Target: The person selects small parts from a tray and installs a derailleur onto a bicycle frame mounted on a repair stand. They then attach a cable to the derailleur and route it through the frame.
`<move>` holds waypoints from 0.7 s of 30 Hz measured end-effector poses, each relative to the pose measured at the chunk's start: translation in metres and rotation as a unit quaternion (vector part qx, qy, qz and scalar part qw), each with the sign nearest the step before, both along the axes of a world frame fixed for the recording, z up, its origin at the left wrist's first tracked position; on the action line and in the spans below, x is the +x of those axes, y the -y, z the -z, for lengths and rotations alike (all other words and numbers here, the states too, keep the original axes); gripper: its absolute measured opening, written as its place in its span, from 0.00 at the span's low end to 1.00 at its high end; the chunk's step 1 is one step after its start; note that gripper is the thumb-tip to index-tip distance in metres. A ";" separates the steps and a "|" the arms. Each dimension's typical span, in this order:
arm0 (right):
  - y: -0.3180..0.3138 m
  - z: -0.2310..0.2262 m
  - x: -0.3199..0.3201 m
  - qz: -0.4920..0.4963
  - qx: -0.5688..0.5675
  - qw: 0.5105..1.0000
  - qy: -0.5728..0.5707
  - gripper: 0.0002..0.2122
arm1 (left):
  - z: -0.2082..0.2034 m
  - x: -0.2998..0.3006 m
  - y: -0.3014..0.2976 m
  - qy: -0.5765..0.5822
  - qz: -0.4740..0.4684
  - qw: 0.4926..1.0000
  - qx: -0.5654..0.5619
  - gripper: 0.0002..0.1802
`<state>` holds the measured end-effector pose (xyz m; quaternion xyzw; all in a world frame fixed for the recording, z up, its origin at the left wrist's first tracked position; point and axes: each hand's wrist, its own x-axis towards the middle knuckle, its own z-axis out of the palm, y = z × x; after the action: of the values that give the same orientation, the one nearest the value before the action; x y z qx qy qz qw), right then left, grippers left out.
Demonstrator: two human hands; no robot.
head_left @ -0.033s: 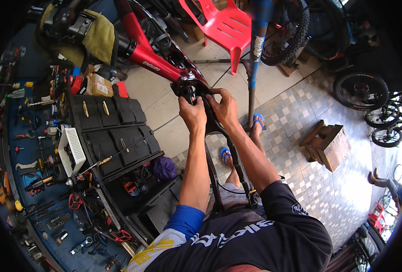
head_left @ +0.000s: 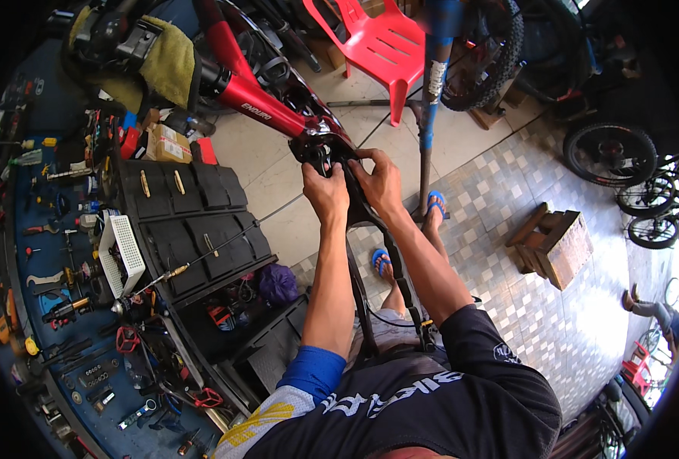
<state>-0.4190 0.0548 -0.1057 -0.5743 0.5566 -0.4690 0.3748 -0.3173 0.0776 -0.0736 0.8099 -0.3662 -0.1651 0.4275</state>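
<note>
A dark red bicycle frame (head_left: 261, 105) reaches down from the top of the head view, its black rear arms running toward my waist. At its lower joint, dark linkage parts (head_left: 322, 150) sit just ahead of my fingers. My left hand (head_left: 327, 191) is closed at the left side of this joint, thumb and fingertips bunched together; what lies between them is too small and hidden to name. Around the right side of the frame, my right hand (head_left: 380, 182) is closed, thumb near the left fingers. The fingertips of both hands are partly hidden by the frame.
On the left, a blue workbench (head_left: 45, 264) carries many hand tools and a white perforated basket (head_left: 128, 246). Black drawers (head_left: 201, 229) stand beside it. A blue stand post (head_left: 429, 99) rises right of the frame, near a red plastic chair (head_left: 385, 50). A wooden stool (head_left: 557, 245) stands further right.
</note>
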 end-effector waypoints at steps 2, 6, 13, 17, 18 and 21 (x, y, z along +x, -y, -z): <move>-0.001 0.002 0.000 0.000 -0.011 1.000 -0.006 0.12 | -0.004 0.000 -0.001 -0.016 0.003 1.000 0.009 0.18; 0.003 0.003 0.001 -0.005 -0.013 1.000 -0.019 0.11 | 0.005 0.005 0.001 -0.011 0.004 1.000 -0.022 0.18; 0.009 0.003 -0.003 -0.013 -0.028 0.999 -0.030 0.11 | 0.023 0.019 -0.001 -0.137 0.111 0.983 -0.049 0.22; 0.008 0.000 -0.005 -0.031 0.007 0.999 -0.039 0.10 | 0.024 0.024 -0.005 -0.237 0.132 0.961 -0.058 0.23; 0.008 -0.002 -0.007 -0.038 0.027 0.998 -0.039 0.10 | 0.020 0.023 -0.006 -0.259 0.137 0.954 -0.062 0.23; 0.007 -0.004 -0.005 -0.029 0.035 0.998 -0.049 0.09 | 0.021 0.026 -0.012 -0.273 0.155 0.948 -0.051 0.22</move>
<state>-0.4241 0.0482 -0.1013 -0.5988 0.5734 -0.4100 0.3801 -0.2909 0.0897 -0.0951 0.6444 -0.3644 -0.4249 0.5210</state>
